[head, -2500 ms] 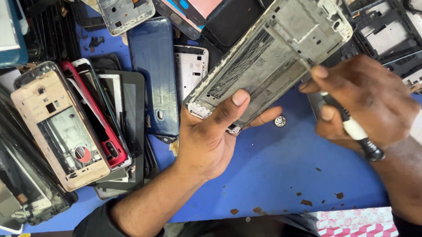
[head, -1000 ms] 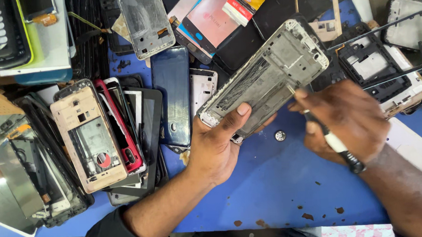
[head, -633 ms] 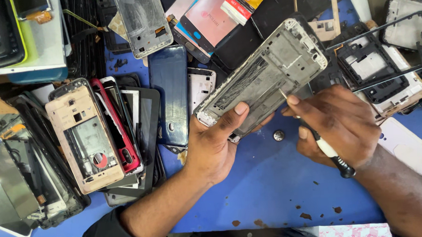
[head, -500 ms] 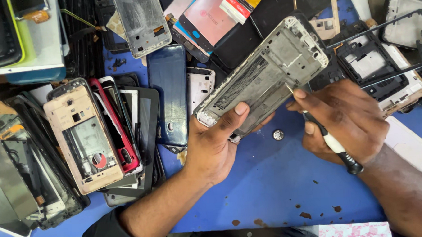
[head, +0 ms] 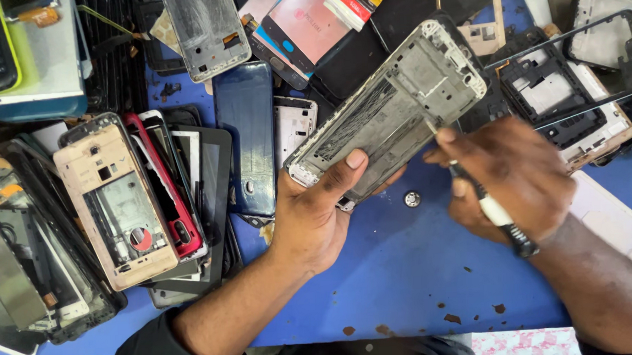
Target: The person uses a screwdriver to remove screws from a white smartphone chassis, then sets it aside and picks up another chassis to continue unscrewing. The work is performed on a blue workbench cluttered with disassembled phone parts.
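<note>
My left hand point(head: 317, 213) grips a grey metal phone frame point(head: 391, 107) by its lower end, thumb on top, and holds it tilted up to the right above the blue table point(head: 399, 280). My right hand point(head: 504, 180) holds a small screwdriver with a white and black handle point(head: 499, 219). Its tip touches the right edge of the frame near the middle. A small round metal part point(head: 412, 199) lies on the table just below the frame, between my two hands.
A pile of phone housings lies at the left: a gold frame point(head: 114, 200), a red one point(head: 163, 184) and a dark blue back cover point(head: 246, 134). More screens and black frames point(head: 561, 96) crowd the back and right. A white panel point(head: 612, 218) lies at the right edge.
My right hand has shifted a little along the frame's edge with the screwdriver. The left hand and the frame stay almost still. The view has drifted slightly.
</note>
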{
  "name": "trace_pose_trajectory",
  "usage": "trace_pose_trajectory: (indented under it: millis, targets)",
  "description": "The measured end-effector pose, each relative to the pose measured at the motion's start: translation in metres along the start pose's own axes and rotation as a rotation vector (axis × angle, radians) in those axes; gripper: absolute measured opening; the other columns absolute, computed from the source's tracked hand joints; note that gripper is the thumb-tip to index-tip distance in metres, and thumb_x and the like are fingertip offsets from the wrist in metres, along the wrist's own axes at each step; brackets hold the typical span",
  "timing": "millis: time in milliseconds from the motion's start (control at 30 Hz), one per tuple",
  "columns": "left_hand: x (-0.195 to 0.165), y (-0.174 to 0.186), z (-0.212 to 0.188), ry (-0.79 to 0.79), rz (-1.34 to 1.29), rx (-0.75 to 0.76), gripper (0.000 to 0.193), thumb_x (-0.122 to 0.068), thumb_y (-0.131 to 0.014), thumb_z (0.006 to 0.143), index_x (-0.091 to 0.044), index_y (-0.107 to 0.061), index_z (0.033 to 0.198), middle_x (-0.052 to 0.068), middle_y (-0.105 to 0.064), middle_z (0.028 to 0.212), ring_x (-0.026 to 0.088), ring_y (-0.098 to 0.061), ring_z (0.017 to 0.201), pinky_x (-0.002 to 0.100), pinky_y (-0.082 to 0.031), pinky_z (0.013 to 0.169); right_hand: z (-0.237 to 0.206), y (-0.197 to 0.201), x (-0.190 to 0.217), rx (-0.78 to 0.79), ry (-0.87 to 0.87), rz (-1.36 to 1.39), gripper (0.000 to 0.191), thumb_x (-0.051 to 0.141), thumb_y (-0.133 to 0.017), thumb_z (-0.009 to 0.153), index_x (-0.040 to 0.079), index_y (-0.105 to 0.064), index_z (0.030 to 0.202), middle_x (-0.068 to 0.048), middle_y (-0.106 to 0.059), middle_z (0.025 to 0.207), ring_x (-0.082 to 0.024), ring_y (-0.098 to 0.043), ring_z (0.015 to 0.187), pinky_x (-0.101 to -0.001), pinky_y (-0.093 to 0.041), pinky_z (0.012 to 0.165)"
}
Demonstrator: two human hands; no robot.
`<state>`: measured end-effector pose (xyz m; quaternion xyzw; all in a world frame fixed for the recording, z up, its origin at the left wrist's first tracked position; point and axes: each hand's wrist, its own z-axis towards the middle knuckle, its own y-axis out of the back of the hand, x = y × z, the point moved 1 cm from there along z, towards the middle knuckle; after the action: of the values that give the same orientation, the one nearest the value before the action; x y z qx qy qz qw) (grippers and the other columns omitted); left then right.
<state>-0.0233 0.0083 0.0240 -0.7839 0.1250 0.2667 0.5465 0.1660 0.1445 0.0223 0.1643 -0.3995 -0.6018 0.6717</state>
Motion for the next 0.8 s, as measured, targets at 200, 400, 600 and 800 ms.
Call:
trace_pose_trajectory:
  millis: [200, 400, 600, 800]
  targets:
    - [0.000, 0.001, 0.000, 0.003, 0.024, 0.004, 0.039, -0.010, -0.073, 0.100, 0.007, -0.064, 0.133, 0.020, -0.072, 0.123, 0.029, -0.073, 0.108, 0.043, -0.061, 0.098, 0.007, 0.002, 0.002, -0.006, 0.002, -0.005, 0.028, 0.002, -0.060, 0.105, -0.005, -0.061, 0.132, -0.011, -0.077, 0.090, -0.017, -0.072, 0.074, -0.0316, -0.055, 0.066]
    - [0.001, 0.001, 0.001, 0.006, 0.007, 0.001, 0.039, -0.009, -0.073, 0.099, 0.006, -0.062, 0.134, 0.019, -0.071, 0.125, 0.029, -0.072, 0.111, 0.045, -0.061, 0.100, 0.028, 0.012, 0.016, 0.061, -0.047, -0.021, 0.033, -0.002, -0.060, 0.095, -0.008, -0.059, 0.127, -0.013, -0.075, 0.089, -0.024, -0.072, 0.076, -0.0370, -0.057, 0.069]
    - [0.000, 0.002, 0.001, 0.010, -0.011, 0.009, 0.039, -0.008, -0.072, 0.100, 0.007, -0.062, 0.134, 0.020, -0.071, 0.126, 0.029, -0.072, 0.111, 0.045, -0.061, 0.101, 0.039, 0.013, 0.023, 0.089, -0.089, 0.002, 0.034, 0.000, -0.059, 0.096, -0.007, -0.059, 0.129, -0.016, -0.074, 0.092, -0.027, -0.073, 0.082, -0.0405, -0.058, 0.075]
    - [-0.001, 0.003, 0.000, 0.005, -0.007, 0.010, 0.039, -0.008, -0.072, 0.100, 0.007, -0.062, 0.135, 0.020, -0.071, 0.126, 0.029, -0.072, 0.111, 0.046, -0.060, 0.101, 0.025, 0.004, 0.014, 0.018, -0.045, -0.005, 0.027, 0.010, -0.059, 0.101, -0.007, -0.063, 0.122, -0.011, -0.074, 0.081, -0.021, -0.072, 0.072, -0.0370, -0.057, 0.063]
